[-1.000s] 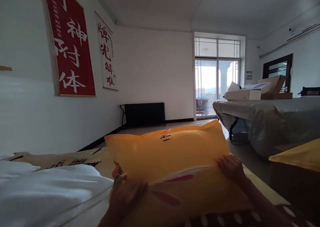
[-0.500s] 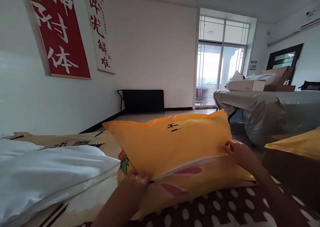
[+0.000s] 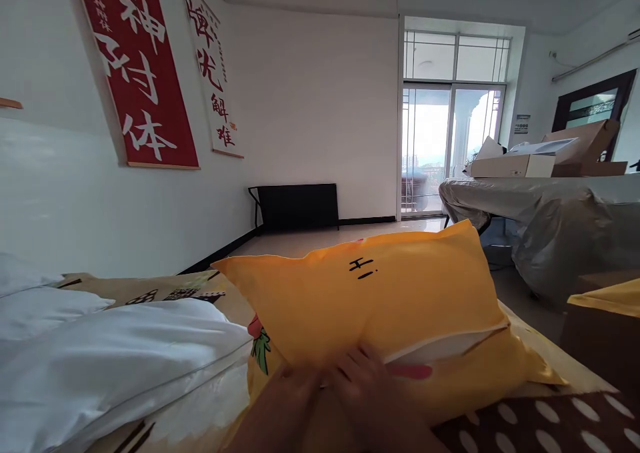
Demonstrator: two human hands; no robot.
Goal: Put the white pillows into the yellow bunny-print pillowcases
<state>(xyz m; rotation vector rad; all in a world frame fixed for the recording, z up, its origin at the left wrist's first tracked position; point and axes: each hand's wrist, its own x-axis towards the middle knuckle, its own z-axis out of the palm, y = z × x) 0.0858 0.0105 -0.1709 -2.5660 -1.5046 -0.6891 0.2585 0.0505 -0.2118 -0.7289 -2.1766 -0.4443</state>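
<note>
A plump yellow-orange pillow in its pillowcase (image 3: 400, 293), with "Hi" printed on its upper face, lies before me on the bed. A slanting gap along its near side shows a white strip (image 3: 445, 348) beneath the case's edge. My left hand (image 3: 287, 396) is closed on the pillowcase near the gap's left end. Close beside it, my right hand (image 3: 363, 380) has its fingers bent and pinched on the same edge. Both hands are dim and slightly blurred, and their fingertips are partly hidden.
White pillows (image 3: 165, 346) lie to the left on the patterned bed sheet (image 3: 195, 281). Brown polka-dot cloth (image 3: 540, 416) is at the lower right. Beyond stand a black folded panel (image 3: 299, 206) and a plastic-covered table (image 3: 555, 220) with an open carton (image 3: 515, 165). Another yellow cloth (image 3: 610, 298) rests at the right edge.
My right hand has moved left from the pillow's right side to beside my left hand. The left hand stays at the edge. The view has turned slightly left.
</note>
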